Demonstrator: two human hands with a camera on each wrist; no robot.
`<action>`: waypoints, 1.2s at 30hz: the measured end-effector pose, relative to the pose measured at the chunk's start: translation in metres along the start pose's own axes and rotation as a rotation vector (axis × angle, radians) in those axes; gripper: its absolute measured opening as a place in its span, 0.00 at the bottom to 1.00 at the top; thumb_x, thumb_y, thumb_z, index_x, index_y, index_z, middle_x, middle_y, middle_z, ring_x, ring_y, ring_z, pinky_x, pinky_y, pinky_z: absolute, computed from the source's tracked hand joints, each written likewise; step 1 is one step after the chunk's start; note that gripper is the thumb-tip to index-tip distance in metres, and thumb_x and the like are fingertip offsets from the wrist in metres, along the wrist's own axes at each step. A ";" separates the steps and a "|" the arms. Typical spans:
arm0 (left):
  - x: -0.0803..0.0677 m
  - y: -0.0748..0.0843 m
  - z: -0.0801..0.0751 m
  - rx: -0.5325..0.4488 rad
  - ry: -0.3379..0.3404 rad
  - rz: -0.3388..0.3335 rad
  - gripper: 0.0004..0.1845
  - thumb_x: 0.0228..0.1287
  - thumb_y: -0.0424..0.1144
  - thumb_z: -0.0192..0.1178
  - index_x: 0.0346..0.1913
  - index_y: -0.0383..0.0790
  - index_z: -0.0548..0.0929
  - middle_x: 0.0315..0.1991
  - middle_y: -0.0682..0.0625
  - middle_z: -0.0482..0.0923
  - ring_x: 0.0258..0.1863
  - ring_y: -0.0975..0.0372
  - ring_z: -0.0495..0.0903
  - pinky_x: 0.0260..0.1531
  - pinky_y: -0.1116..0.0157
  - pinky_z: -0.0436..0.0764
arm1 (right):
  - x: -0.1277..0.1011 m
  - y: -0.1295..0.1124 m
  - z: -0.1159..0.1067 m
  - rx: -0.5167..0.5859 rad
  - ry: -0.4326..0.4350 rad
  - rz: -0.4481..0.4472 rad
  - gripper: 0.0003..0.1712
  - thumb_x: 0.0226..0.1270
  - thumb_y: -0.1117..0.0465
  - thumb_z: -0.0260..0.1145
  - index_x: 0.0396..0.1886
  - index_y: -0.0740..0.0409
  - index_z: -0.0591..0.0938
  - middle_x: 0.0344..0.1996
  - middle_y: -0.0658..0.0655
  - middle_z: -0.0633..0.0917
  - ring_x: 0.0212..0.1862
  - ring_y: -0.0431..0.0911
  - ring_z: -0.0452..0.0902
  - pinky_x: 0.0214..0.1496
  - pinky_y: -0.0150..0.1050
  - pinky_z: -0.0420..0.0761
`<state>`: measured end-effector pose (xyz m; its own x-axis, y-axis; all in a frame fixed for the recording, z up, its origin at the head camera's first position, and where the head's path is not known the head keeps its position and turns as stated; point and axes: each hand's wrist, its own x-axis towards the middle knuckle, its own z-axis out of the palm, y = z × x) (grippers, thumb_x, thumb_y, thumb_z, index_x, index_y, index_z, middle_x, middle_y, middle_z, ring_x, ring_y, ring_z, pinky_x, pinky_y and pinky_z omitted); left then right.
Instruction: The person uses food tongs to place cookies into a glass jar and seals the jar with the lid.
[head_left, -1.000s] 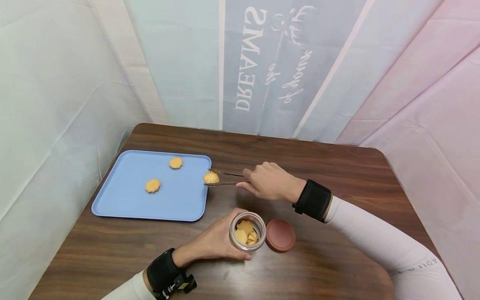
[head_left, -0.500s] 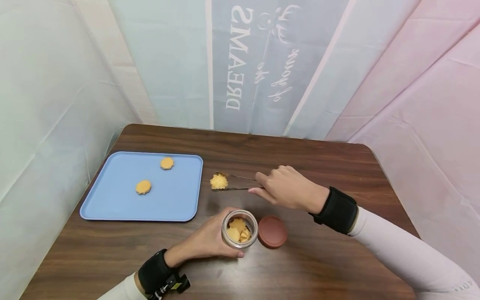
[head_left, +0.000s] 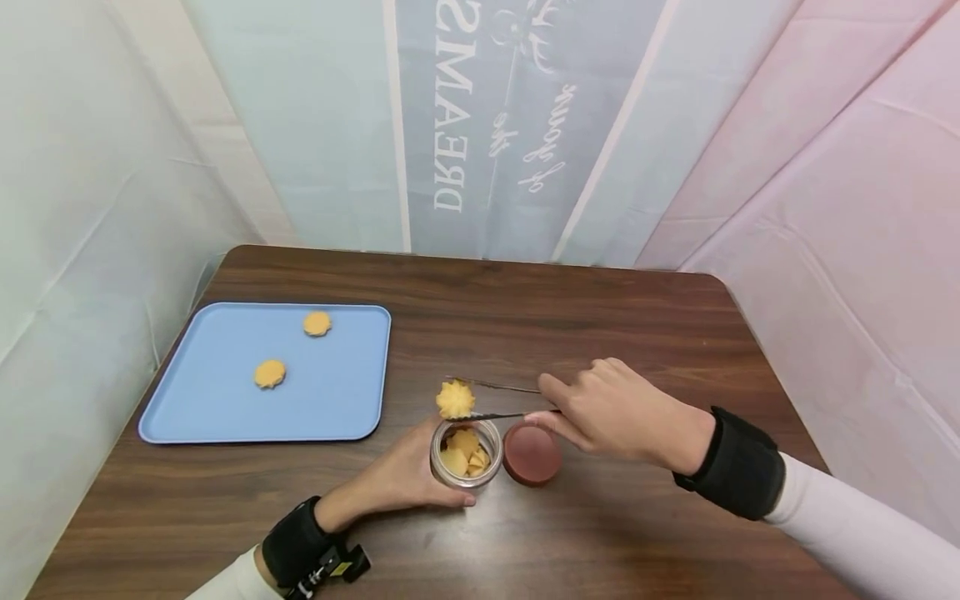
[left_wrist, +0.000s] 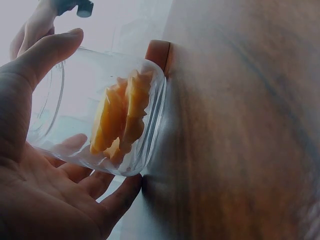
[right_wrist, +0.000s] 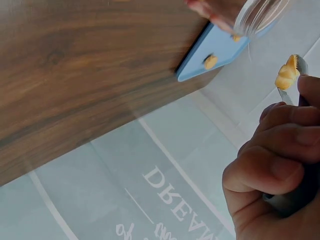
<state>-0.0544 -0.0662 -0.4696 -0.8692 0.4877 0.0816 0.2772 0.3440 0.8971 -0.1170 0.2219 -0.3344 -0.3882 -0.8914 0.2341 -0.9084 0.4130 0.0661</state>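
Observation:
My left hand (head_left: 401, 473) grips a clear glass jar (head_left: 494, 454) round its side. Several yellow scalloped biscuits (left_wrist: 120, 117) lie at the bottom of the jar, seen through its wall in the left wrist view. My right hand (head_left: 622, 417) holds metal tongs (head_left: 501, 415), its fingers curled round a dark handle in the right wrist view. Pinched between the tongs' serrated tips is one yellow scalloped biscuit (head_left: 455, 399). That biscuit is close to the jar's far rim, and the lower tong arm overlaps the rim in the head view.
Left of the jar, a blue tray (head_left: 210, 412) carries two flat biscuits, a nearer biscuit (head_left: 269, 373) and a farther biscuit (head_left: 317, 323). A reddish-brown lid (head_left: 532, 455) lies just right of the jar on the dark wooden table (head_left: 480, 308). Printed cloth hangs behind the table.
The tongs have carried the biscuit from the tray's right edge rightward and toward me, up to the jar's far rim. My left hand keeps its hold on the jar; the head view has shifted.

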 end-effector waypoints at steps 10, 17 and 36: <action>-0.001 -0.003 -0.005 -0.020 0.003 0.021 0.51 0.44 0.49 0.87 0.70 0.41 0.70 0.57 0.52 0.82 0.56 0.61 0.82 0.61 0.58 0.81 | -0.017 -0.011 0.007 -0.029 0.023 -0.034 0.31 0.88 0.37 0.38 0.25 0.50 0.64 0.17 0.39 0.47 0.19 0.34 0.37 0.26 0.31 0.38; -0.002 -0.003 -0.005 0.014 0.013 0.013 0.50 0.42 0.50 0.87 0.68 0.45 0.71 0.57 0.56 0.82 0.55 0.64 0.82 0.59 0.59 0.82 | -0.021 -0.013 0.014 -0.036 -0.006 -0.039 0.30 0.88 0.38 0.38 0.26 0.49 0.65 0.15 0.39 0.49 0.18 0.35 0.39 0.24 0.31 0.39; 0.000 -0.002 -0.001 0.041 0.017 0.073 0.50 0.43 0.51 0.87 0.69 0.45 0.71 0.60 0.52 0.83 0.57 0.62 0.82 0.61 0.57 0.81 | -0.009 0.008 0.016 0.043 -0.040 0.066 0.30 0.85 0.34 0.46 0.28 0.50 0.67 0.14 0.39 0.53 0.15 0.32 0.44 0.22 0.31 0.42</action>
<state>-0.0559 -0.0677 -0.4712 -0.8529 0.4990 0.1538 0.3561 0.3404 0.8702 -0.1237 0.2303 -0.3511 -0.4525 -0.8695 0.1980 -0.8861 0.4634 0.0102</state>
